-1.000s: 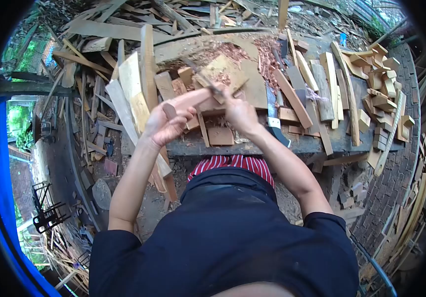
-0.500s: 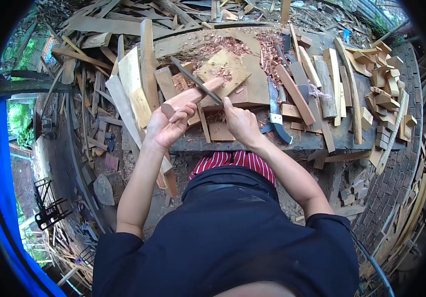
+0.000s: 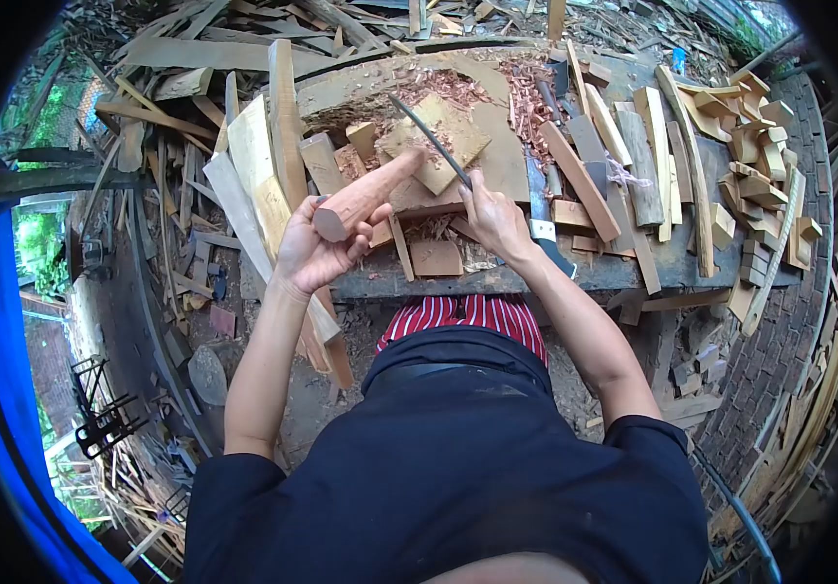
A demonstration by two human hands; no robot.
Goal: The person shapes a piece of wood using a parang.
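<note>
A reddish piece of wood (image 3: 370, 198), tapered and roughly carved with a flat faceted end, rests in my left hand (image 3: 312, 243). My fingers curl loosely round its thicker near end, and its narrow end points up and right over a square wooden block (image 3: 453, 136). My right hand (image 3: 495, 222) grips a long, narrow dark blade (image 3: 429, 138), whose handle is hidden in my fist. That blade slants up and left above the block, just right of the carved wood and apart from it.
Reddish shavings (image 3: 526, 107) litter the workbench (image 3: 390, 284). A large knife with a white collar (image 3: 543, 231) lies right of my right hand. Beyond it are wooden sticks (image 3: 580, 185) and a pile of cut blocks (image 3: 765, 146). Long boards (image 3: 288, 127) lean at the left.
The blade has come off the carved wood and moved right with my right hand. My left hand has turned the wood so its flat end faces me more.
</note>
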